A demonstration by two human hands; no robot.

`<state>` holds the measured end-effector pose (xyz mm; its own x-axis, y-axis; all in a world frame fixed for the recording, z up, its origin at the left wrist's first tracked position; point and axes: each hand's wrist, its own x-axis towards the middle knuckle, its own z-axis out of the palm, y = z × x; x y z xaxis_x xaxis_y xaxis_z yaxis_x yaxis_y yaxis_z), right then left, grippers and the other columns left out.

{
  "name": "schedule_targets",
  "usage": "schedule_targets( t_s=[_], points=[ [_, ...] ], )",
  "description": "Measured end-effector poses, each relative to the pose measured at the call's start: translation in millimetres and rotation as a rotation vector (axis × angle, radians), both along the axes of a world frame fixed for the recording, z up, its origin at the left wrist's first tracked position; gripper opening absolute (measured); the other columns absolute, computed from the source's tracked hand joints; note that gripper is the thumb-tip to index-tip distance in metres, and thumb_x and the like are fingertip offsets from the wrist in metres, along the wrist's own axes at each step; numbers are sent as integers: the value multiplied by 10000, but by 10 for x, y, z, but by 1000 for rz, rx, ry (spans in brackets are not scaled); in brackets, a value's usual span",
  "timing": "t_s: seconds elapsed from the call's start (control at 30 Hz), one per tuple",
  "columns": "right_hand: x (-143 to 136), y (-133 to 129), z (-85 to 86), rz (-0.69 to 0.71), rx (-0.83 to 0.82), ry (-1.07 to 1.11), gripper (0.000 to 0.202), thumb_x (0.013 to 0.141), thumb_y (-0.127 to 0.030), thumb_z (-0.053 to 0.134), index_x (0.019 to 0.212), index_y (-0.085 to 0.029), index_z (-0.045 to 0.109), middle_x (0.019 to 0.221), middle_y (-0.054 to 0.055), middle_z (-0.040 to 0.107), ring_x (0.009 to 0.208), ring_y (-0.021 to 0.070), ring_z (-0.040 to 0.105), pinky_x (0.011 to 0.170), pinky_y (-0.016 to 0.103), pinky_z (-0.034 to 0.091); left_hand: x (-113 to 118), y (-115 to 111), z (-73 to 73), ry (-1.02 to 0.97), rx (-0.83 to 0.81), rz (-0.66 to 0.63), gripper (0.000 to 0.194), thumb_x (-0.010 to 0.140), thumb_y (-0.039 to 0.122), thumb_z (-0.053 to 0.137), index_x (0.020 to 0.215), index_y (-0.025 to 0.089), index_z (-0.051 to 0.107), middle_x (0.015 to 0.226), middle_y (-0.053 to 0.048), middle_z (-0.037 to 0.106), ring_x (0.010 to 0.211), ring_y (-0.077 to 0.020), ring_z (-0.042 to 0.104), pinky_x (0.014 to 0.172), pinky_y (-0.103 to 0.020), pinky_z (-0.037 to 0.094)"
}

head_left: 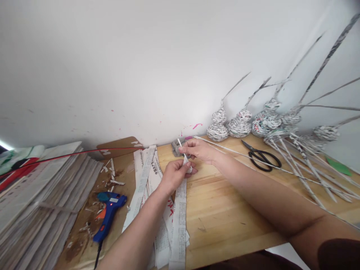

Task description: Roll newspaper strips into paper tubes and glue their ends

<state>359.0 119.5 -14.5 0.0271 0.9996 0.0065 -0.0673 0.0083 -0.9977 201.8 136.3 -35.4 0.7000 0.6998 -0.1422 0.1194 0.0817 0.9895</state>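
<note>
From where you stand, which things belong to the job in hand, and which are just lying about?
Seemingly the job:
- newspaper strip, at the left hand
- thin white stick, at the right hand
- loose strips
- perhaps glue gun and scissors, both set down

Probably lying about:
- brown cardboard
- paper scraps
- green piece

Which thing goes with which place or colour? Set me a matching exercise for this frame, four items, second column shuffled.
Things:
1. Glue gun
2. Scissors
3. Woven gourd shapes
4. Rolled end of the newspaper strip

Places and colours:
A. Along the wall, to the right of both hands
B. In the left hand
C. Mostly blue, on the left side of the view
D. Black-handled, lying on the wooden tabletop

Right pairs: 1-C, 2-D, 3-A, 4-B
</note>
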Motion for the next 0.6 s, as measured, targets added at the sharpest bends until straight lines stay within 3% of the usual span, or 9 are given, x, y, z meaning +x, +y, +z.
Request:
schedule_targets(
  t_s=[0.1, 0.3, 0.47, 0.6],
  points=[
    [28, -26, 31, 147, -27, -37, 363, 688, -450, 727, 803, -107, 698, 588, -14, 567, 520, 74, 421, 492, 231, 287, 2, 13, -13, -8, 0, 8, 327, 767, 414, 641, 879, 113, 699, 771, -102, 729, 779, -204, 678, 710, -296, 522],
    [-28, -12, 1, -111, -5, 23, 340, 590, -402, 806, 619, -130, 603, 521, -52, 497, 486, 59, 387, 475, 220, 267, 4, 23, -54, 22, 67, -4, 310, 770, 408, 645, 894, 129, 703, 791, -89, 733, 794, -206, 677, 727, -297, 521],
    [10, -17, 46, 98, -14, -58, 367, 667, -447, 743, 814, -112, 710, 656, 8, 610, 554, 83, 455, 491, 225, 305, 0, 28, -50, 39, 40, 5, 293, 778, 386, 635, 897, 126, 701, 781, -89, 732, 786, -206, 678, 730, -303, 524],
    [2, 13, -3, -42, -8, -40, 334, 596, -414, 797, 686, -118, 671, 566, -24, 557, 505, 66, 415, 472, 219, 284, 4, 32, -65, 22, 78, 1, 312, 778, 416, 636, 880, 127, 696, 825, -100, 733, 817, -219, 677, 745, -317, 526]
  ],
)
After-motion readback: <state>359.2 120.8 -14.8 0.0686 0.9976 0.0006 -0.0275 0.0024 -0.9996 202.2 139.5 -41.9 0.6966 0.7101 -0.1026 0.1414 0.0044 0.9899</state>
